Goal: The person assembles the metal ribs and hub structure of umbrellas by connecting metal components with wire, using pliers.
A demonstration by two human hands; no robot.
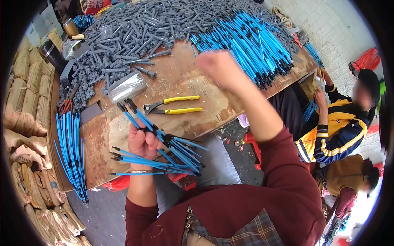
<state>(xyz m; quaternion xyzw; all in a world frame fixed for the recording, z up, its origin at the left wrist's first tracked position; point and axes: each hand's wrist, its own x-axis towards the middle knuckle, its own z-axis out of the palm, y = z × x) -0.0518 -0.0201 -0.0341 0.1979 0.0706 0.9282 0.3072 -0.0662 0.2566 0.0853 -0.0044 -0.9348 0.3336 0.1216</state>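
My left hand [142, 141] is closed around a bundle of thin blue rods with black tips [172, 149], which fan out toward my lap and to the right. My right hand [219, 65] is raised over the wooden table [180, 78], blurred by motion, near the big pile of blue rods [250, 41]; I cannot tell whether it holds anything. Yellow-handled pliers [174, 105] lie on the table just beyond my left hand.
A heap of grey plastic fittings [135, 28] covers the far table. A clear bag of parts [127, 87] lies near the pliers. More blue rods [72, 151] hang over the left edge. Stacked sacks [24, 106] stand at left. Two other people [340, 123] sit at right.
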